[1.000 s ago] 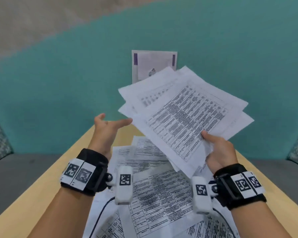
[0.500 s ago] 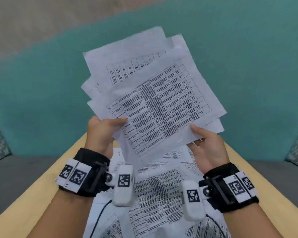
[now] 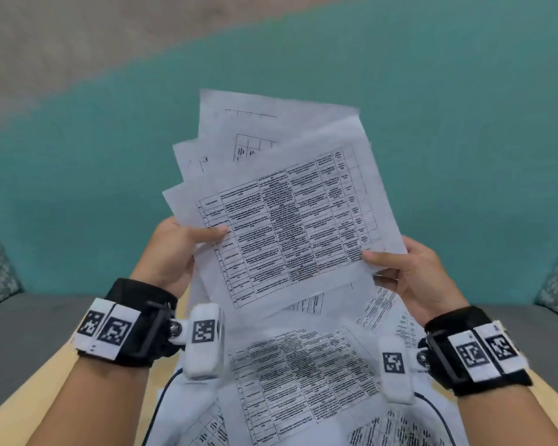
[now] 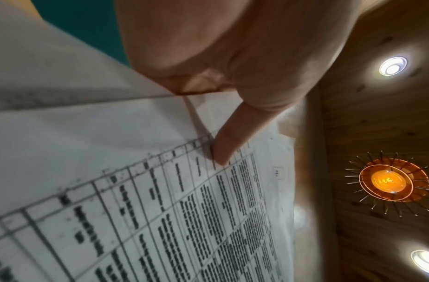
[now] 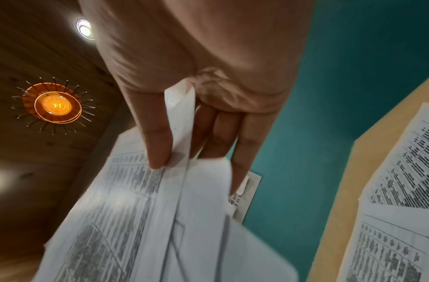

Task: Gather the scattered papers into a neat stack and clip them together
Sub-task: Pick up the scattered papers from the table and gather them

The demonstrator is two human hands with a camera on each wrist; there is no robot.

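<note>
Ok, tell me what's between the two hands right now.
The fanned bundle of printed sheets spans the gap in the head view: the left hand pinches its left edge and the right hand its right edge.

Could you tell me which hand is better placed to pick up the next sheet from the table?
Probably the right hand: loose sheets lie directly beneath it. The left hand pinches the fanned bundle firmly and could hold it alone.
</note>
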